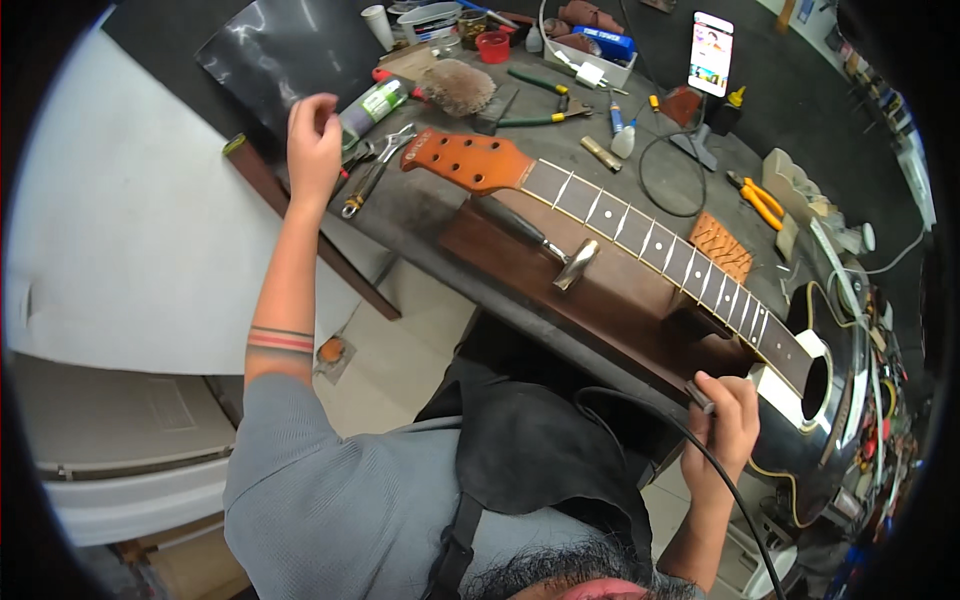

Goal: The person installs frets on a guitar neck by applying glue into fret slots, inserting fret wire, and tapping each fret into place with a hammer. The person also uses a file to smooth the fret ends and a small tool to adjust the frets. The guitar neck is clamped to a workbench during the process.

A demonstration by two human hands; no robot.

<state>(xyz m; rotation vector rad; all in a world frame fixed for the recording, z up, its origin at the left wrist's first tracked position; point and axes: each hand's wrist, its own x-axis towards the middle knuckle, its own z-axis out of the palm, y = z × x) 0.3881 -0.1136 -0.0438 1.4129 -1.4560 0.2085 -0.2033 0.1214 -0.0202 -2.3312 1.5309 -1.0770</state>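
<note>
A guitar lies across the bench, its black body [790, 450] at the right. Its dark fretboard [645, 240] runs up to an orange-brown headstock [468, 160] with bare peg holes. My right hand [728, 425] is closed around a short dark metallic cylinder [700, 397], beside the neck's body end; most of it is hidden in the fingers. At the far left, my left hand [315, 135] is raised with loosely curled fingers, thumb apart and nothing seen in them. It is nearest a green-and-grey can [372, 112] and a black sheet [285, 60].
A hammer [575, 265] lies below the neck; an adjustable wrench [375, 165] lies left of the headstock. Behind are pliers [545, 118], a brush [458, 88], a red cup [492, 46] and a lit phone [710, 55]. A black cable [690, 440] crosses near my right hand.
</note>
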